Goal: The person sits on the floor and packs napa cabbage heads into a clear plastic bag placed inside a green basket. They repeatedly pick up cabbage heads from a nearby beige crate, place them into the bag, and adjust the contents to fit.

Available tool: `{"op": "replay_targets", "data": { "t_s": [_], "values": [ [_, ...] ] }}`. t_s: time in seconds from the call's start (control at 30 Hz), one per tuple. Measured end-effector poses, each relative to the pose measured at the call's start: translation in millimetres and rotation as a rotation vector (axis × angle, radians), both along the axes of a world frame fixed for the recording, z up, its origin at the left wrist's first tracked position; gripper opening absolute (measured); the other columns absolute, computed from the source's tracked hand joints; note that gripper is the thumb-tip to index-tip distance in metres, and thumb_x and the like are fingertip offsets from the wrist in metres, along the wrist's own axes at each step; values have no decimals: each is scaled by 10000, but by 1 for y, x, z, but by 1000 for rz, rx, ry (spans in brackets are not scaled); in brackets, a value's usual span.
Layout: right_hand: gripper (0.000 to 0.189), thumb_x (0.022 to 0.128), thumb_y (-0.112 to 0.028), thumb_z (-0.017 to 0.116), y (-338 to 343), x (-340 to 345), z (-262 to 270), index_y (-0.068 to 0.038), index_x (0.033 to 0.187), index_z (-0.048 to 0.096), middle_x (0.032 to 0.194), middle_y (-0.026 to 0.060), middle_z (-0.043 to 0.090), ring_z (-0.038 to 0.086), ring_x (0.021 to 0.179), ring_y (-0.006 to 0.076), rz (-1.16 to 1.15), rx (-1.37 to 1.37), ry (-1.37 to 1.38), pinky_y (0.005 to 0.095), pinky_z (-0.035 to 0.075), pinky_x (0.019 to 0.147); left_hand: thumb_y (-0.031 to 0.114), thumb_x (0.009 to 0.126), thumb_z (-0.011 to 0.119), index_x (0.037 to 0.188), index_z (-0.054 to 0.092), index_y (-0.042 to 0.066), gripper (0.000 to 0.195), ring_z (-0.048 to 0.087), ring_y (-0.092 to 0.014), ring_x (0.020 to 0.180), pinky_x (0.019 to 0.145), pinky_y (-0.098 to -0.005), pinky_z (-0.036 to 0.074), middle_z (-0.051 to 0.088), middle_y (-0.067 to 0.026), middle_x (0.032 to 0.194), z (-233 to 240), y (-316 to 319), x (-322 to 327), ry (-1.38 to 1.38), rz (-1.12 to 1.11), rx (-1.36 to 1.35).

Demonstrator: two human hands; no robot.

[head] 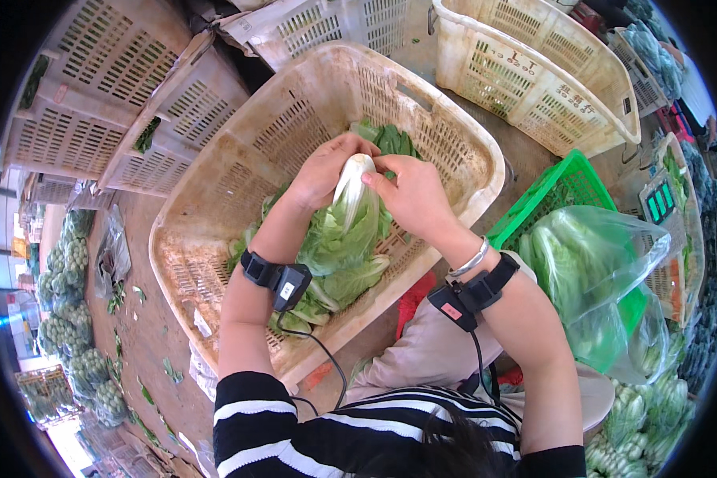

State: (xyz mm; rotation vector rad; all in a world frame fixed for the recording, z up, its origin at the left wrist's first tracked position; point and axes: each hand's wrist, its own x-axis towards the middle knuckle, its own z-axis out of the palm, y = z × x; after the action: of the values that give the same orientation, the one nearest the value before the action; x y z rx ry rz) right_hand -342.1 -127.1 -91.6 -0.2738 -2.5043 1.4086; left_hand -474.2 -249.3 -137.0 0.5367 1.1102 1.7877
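A head of leafy lettuce or cabbage with a pale stem end is held between both hands over a large, stained plastic crate. My left hand wraps around the left side near the stem end. On the other side, my right hand grips it, the thumb against the white base. Below lie more leafy heads and loose green leaves on the crate's bottom. Both wrists wear black straps with small cabled devices.
At the right, a green basket holds leafy heads in a clear plastic bag. A digital scale display stands beyond it. Pale crates stand at upper left and upper right. Bagged vegetables line the left floor.
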Motion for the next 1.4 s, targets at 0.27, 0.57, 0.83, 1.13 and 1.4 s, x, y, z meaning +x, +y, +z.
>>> {"op": "replay_targets", "data": {
  "t_s": [0.27,0.57,0.83,1.13,1.4],
  "values": [
    [415,744,-206,641,-4,0,-26,28,1064,516,979,200,581,579,893,312,27,-201,70,375,446,787,316,934,426,1251,410,15,437,479,-158,1050,925,-293,380,509,-75,1134,24,7,32,427,65,-182],
    [472,690,11,641,56,3,-18,-5,1117,441,1000,86,561,542,887,158,-331,-583,229,296,437,808,451,872,458,1229,404,-53,619,413,-327,1153,954,-388,366,445,-227,1227,-111,5,4,1138,-17,-606],
    [349,775,-100,642,55,-6,-22,-17,1059,457,922,34,535,495,834,93,-357,-659,278,232,399,765,145,579,704,1202,466,10,679,511,-318,1065,921,-398,411,538,-182,1144,-244,-55,73,932,-497,-916],
    [375,681,-177,731,51,-12,-7,-24,971,548,837,32,600,560,745,107,-1,-462,-81,245,455,671,128,578,796,1178,488,-10,688,544,-279,1060,917,-385,423,540,-205,1162,-52,-87,-46,4,-142,218],
    [696,621,-296,780,10,2,1,33,1143,458,1060,140,551,541,947,202,217,-465,-79,310,434,839,94,622,773,1076,551,21,511,572,-173,964,868,-302,436,601,-91,1061,-1,-39,-22,191,-46,186]
  ]
}}
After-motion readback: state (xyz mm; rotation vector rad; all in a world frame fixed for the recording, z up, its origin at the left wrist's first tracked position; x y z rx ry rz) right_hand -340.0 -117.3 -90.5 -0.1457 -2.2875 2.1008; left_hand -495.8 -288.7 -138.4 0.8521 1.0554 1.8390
